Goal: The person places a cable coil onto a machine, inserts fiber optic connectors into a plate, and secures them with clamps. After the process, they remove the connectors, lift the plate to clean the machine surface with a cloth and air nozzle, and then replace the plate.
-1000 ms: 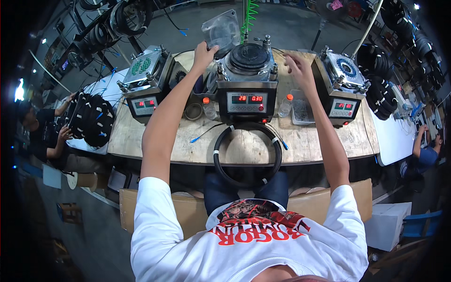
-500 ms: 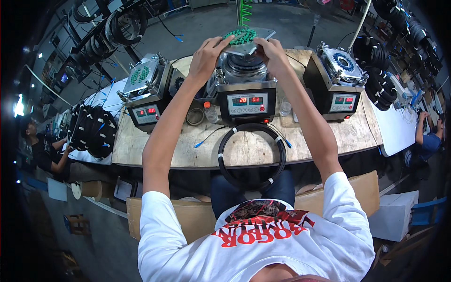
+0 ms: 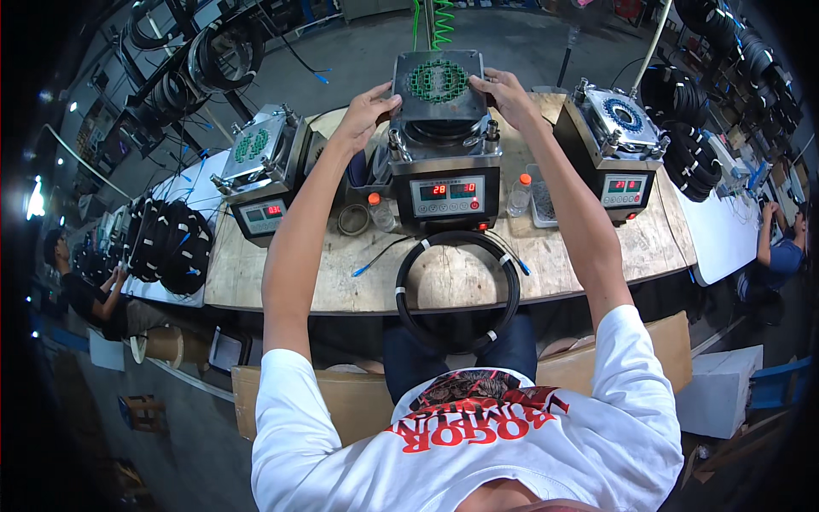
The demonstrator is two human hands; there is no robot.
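A square metal plate [image 3: 465, 113] with a ring of green clips [image 3: 438, 81] at its centre is above the middle bench machine [image 3: 448, 189], its face tipped toward me. My left hand [image 3: 368, 115] grips its left edge between thumb and fingers. On the opposite edge, my right hand [image 3: 509, 96] pinches the plate near its side. Below the plate, the round dark top of the machine is partly covered. Whether the plate touches the machine cannot be made out. A coiled black cable [image 3: 401, 290] with blue-tipped ends lies at the table's front edge, overhanging it.
Similar machines stand left [image 3: 260, 171] and right [image 3: 610, 154], carrying green and blue rings. Two orange-capped bottles [image 3: 381, 213], a round dish [image 3: 353, 220] and a clear tray [image 3: 543, 209] sit on the wooden table [image 3: 341, 277]. Cable coils [image 3: 175, 243] hang about. Co-workers sit at both sides.
The plate has turned from a low slanting view to nearly face-on toward me. My hands have shifted apart to its two side edges, the left one lower than before.
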